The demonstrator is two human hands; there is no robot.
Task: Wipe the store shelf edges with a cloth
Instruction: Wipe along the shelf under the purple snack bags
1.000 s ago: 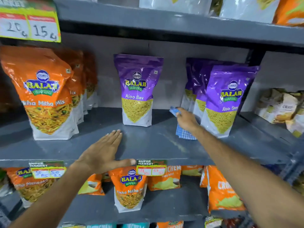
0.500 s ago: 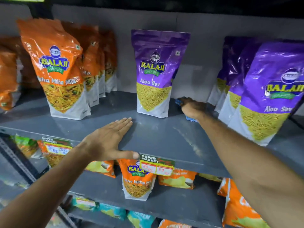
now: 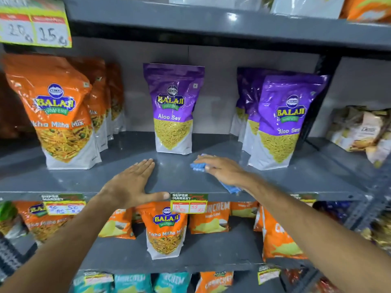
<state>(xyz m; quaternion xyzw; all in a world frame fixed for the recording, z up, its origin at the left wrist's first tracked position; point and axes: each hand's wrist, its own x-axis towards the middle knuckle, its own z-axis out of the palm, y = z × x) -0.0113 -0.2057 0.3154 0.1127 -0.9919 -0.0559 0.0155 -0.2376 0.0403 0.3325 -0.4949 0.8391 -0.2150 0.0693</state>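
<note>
Presses left hand palm-down on the smooth grey metal shelf, fingers straight and close together, thumb stretched along the front edge beside a paper price tag. Reaches right hand further in, arm extended, fingers laid flat and slightly spread over a crumpled blue cloth. Pins it to the shelf surface just in front of a glossy purple pouch, with one ribbed corner showing under the wrist near the edge.

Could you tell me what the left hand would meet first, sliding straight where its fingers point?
Probably the left hand first reaches the lone purple Aloo Sev pouch; depth is unclear.
</note>
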